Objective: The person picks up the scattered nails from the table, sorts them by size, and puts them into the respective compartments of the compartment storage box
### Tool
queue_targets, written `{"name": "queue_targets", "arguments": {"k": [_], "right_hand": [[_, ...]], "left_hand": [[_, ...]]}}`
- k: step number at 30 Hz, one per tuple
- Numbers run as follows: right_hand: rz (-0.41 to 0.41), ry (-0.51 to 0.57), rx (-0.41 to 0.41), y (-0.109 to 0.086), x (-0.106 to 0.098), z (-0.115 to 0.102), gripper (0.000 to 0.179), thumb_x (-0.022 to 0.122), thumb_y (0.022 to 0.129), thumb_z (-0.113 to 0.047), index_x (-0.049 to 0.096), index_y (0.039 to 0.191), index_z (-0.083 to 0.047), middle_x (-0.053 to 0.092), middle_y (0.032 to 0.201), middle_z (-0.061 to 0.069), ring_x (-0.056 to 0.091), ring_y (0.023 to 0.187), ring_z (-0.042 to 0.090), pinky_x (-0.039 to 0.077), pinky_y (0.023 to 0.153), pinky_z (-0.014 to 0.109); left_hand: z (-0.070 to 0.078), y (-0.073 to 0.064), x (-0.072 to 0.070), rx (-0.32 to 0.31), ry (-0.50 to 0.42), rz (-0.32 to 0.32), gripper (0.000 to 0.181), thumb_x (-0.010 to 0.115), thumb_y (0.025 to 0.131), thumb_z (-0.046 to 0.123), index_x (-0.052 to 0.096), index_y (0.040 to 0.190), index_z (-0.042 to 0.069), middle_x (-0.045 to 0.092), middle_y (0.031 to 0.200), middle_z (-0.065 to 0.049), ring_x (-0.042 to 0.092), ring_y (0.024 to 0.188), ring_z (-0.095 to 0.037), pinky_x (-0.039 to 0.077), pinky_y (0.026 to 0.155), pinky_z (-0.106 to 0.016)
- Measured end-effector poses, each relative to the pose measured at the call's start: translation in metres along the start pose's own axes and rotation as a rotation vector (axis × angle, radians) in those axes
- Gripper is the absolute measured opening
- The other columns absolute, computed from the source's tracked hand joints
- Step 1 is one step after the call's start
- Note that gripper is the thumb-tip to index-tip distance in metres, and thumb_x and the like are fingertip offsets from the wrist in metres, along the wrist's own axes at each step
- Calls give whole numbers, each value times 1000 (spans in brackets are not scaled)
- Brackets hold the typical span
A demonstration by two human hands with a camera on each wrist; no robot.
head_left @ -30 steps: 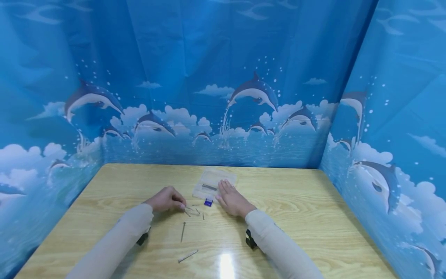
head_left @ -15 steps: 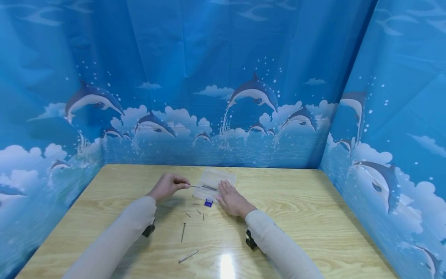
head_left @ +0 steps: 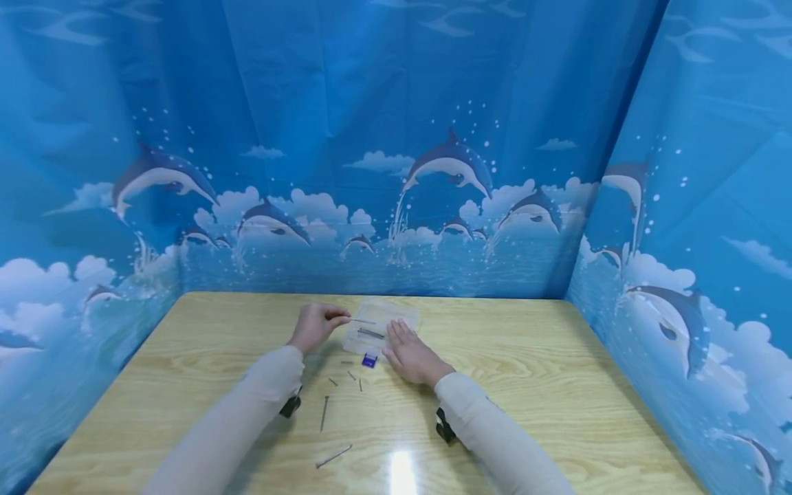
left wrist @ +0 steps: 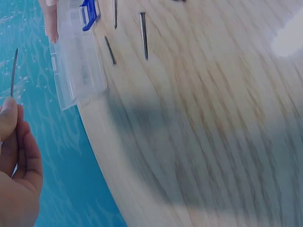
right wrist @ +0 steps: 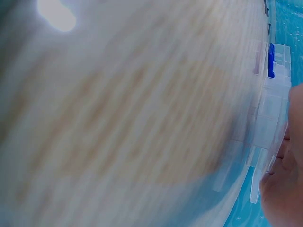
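Note:
My left hand (head_left: 317, 326) pinches a thin nail (left wrist: 14, 71) between thumb and fingertips. The nail points right, over the left part of a clear plastic box (head_left: 379, 309) with a blue latch (head_left: 369, 360). A few longer nails (head_left: 371, 334) lie together inside the box. My right hand (head_left: 414, 356) rests on the right side of the box with its fingers extended. In the right wrist view, the hand shows at the right edge beside the box wall (right wrist: 267, 113), and its fingertips are partly hidden.
Several short nails (head_left: 351, 375) lie scattered on the wooden table (head_left: 526, 385) in front of the box. Nearer the front are two longer nails, one nearly upright in view (head_left: 324, 414) and another slanted (head_left: 334, 456). A blue dolphin-print curtain (head_left: 346, 137) surrounds the table.
My left hand has picked a nail up from among the small ones and carried it away from me and right, over the box. The right hand has stayed in place.

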State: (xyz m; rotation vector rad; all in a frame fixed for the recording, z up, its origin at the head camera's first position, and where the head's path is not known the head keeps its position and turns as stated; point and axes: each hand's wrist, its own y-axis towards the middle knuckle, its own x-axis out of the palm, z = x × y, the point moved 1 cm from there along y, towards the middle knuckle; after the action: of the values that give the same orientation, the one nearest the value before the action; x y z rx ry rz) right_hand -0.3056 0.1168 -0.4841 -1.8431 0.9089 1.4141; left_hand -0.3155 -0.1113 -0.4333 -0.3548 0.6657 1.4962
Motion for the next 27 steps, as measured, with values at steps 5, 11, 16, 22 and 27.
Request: {"name": "queue_targets", "arguments": {"k": [5, 11, 16, 22, 27], "right_hand": [[2, -4, 5, 1, 0, -1, 61, 20, 105, -40, 10, 152, -2, 6, 160, 15, 1, 147, 27, 8, 119, 39], [2, -1, 10, 1, -1, -1, 61, 22, 105, -40, 10, 152, -2, 6, 159, 16, 1, 147, 27, 8, 119, 39], [4, -1, 8, 1, -1, 0, 61, 22, 105, -40, 10, 152, -2, 6, 159, 16, 1, 147, 27, 8, 119, 39], [-4, 4, 13, 0, -2, -1, 61, 22, 105, -40, 11, 152, -2, 7, 160, 15, 2, 147, 27, 9, 119, 40], [1, 1, 8, 0, -1, -1, 61, 23, 105, -40, 12, 152, -1, 8, 159, 16, 3, 147, 28, 9, 119, 40]], "left_hand": [[-1, 5, 12, 11, 24, 39, 11, 71, 85, 11, 75, 94, 6, 73, 96, -11, 69, 86, -23, 57, 75, -35], [-5, 9, 24, -19, 23, 62, 10, 71, 85, 8, 74, 94, 6, 73, 94, -10, 68, 84, -21, 57, 73, -34], [-8, 9, 31, -79, 19, 51, 13, 71, 85, 8, 74, 97, 7, 73, 96, -9, 68, 87, -21, 56, 77, -35], [-10, 9, 40, -95, 40, 61, 12, 72, 84, 7, 75, 96, 7, 73, 95, -8, 68, 89, -23, 55, 80, -38], [-11, 7, 46, -106, 67, 69, 12, 72, 84, 6, 75, 95, 8, 73, 96, -9, 68, 93, -25, 55, 84, -40]]}}
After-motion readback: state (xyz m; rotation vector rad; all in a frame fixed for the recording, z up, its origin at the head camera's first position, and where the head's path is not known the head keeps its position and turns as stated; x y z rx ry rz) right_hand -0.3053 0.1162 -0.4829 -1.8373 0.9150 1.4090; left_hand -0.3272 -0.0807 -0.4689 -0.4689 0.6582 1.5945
